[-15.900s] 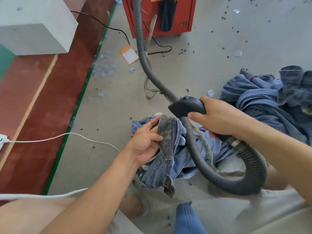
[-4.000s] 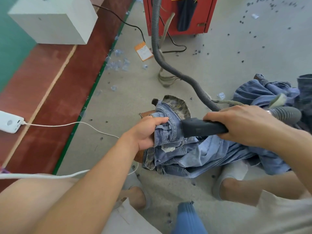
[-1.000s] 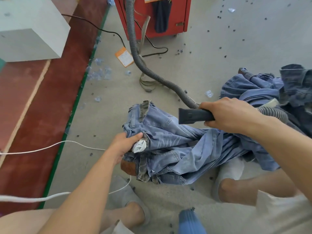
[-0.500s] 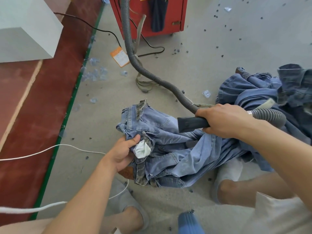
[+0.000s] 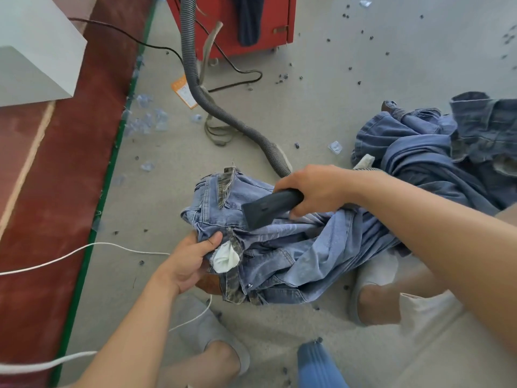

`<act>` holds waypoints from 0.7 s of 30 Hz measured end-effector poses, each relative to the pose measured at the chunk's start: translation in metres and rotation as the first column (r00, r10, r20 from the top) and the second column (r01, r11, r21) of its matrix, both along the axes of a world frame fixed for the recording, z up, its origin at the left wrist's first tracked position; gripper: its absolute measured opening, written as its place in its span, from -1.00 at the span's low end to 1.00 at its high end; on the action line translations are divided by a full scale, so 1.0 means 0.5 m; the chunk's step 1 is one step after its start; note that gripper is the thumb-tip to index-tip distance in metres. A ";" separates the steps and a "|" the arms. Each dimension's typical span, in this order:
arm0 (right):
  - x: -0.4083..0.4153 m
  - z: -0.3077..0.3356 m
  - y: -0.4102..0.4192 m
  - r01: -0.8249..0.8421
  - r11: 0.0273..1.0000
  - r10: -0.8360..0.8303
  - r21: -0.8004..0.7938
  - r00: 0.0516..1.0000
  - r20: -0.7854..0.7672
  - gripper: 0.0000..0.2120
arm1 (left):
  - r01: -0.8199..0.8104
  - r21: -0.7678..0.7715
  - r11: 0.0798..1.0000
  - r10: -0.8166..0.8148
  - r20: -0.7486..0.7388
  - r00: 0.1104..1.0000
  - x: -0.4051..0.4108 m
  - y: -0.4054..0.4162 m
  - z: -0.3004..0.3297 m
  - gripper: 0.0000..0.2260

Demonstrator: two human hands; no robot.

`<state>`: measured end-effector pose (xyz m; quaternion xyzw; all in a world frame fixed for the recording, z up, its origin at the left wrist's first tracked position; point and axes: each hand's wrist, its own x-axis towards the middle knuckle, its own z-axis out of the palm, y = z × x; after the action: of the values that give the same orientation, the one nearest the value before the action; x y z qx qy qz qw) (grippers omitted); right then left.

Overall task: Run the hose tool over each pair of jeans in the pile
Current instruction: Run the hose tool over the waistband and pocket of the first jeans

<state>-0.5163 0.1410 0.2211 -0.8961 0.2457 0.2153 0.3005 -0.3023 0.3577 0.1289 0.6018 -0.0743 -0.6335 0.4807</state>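
A light blue pair of jeans (image 5: 279, 247) lies bunched on the grey floor in front of me, waistband toward the left. My left hand (image 5: 190, 259) grips its waistband beside a white pocket lining (image 5: 225, 259). My right hand (image 5: 313, 189) holds the black hose tool (image 5: 268, 210), whose flat nozzle rests on the denim near the waistband. Its grey ribbed hose (image 5: 212, 107) curves away to the red machine (image 5: 235, 23). The pile of darker jeans (image 5: 447, 152) lies at the right.
A white cable (image 5: 84, 249) crosses the floor at the left, over a red strip with a green edge. A white block (image 5: 36, 51) sits at top left. A black cord, an orange tag (image 5: 183, 92) and scattered scraps litter the floor. My slippered feet flank the jeans.
My right hand has brought the nozzle down and left onto the jeans near the waistband. My left hand keeps its grip by the white pocket lining.
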 end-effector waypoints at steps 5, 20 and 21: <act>-0.031 0.006 -0.045 0.092 0.981 -0.097 -0.168 0.995 -0.022 -0.68 | 0.004 -0.015 1.000 -0.004 -0.012 1.000 0.004 0.002 0.000 -0.69; -0.007 0.014 0.026 0.172 0.982 -0.152 -0.075 0.965 0.215 -0.64 | 0.011 0.010 1.000 -0.011 -0.004 1.000 0.012 -0.006 0.008 -0.70; -0.015 0.026 0.015 0.215 0.973 -0.191 -0.079 0.952 0.238 -0.64 | 0.024 0.031 0.999 -0.024 0.026 0.999 0.011 -0.011 0.013 -0.73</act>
<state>-0.5237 0.1486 0.2343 -0.8993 0.3113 0.0656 0.3001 -0.2967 0.3521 0.1353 0.6165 -0.0782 -0.6322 0.4628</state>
